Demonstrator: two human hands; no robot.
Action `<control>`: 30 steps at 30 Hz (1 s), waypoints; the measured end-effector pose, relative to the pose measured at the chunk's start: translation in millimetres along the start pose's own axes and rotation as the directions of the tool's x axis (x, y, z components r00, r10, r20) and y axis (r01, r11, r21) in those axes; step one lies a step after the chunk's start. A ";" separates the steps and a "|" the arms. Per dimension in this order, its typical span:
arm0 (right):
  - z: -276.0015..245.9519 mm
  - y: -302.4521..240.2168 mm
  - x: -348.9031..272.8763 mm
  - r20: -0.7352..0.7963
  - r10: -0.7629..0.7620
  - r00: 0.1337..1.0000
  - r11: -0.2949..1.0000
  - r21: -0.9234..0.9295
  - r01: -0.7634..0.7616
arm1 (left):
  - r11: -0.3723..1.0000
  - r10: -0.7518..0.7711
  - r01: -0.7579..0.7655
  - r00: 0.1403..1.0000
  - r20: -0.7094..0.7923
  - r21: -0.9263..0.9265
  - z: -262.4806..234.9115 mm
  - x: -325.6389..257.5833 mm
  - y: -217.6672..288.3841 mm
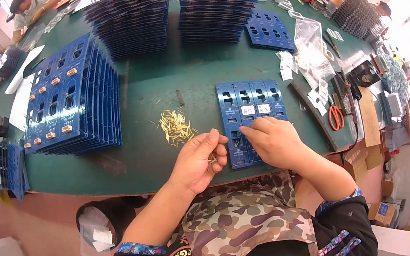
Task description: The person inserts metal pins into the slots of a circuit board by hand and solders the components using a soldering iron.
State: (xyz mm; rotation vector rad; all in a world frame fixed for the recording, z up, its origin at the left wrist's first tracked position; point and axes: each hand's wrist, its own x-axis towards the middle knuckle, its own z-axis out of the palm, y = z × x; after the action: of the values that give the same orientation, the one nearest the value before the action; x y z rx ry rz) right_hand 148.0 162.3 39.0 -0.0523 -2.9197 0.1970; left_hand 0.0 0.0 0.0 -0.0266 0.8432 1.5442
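A blue circuit board panel (pixel 229 104) with rectangular cut-outs and white labels lies flat in front of me. My left hand (pixel 200 160) is beside its lower left edge, fingers curled around a few thin brass-coloured pins (pixel 213 157). Over the board's lower half, my right hand (pixel 273 139) is closed in a pinch, fingertips close to a cut-out. What it pinches is too small or hidden to make out. Left of the board, a loose heap of the same pins (pixel 175 126) rests on the green table (pixel 151 83).
Tall stacks of blue boards (pixel 130 23) stand at the back, with another stack (pixel 67 95) bearing white connectors at left. On the right are a dark bar (pixel 313 115), orange-handled scissors (pixel 336 118), plastic bags (pixel 311 53) and a black fan (pixel 363 74). Other people sit across the table.
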 end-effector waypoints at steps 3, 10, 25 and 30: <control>-1.6 -0.3 -0.8 0.018 0.011 1.000 0.999 0.042 -0.012 | 1.000 -0.001 0.001 1.000 0.011 -0.001 0.6 -0.1 -1.0; -1.5 0.4 0.9 0.046 0.022 0.999 0.995 0.092 -0.026 | 1.000 -0.011 0.011 1.000 0.027 0.013 3.1 -0.6 -0.4; 1.7 -11.5 22.7 0.076 0.205 0.976 0.693 0.692 -0.200 | 0.993 -0.017 0.007 0.996 0.086 0.114 7.1 3.4 -9.1; -1.5 -1.2 12.6 -0.030 0.343 0.939 0.631 0.747 -0.207 | 0.990 -0.027 0.022 0.999 0.041 0.138 10.8 0.6 -7.7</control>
State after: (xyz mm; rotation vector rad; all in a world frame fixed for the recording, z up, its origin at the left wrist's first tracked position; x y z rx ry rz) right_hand 136.0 162.0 43.3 -0.3691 -2.4138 1.3383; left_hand 11.5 5.5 3.8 0.0962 0.9104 1.4556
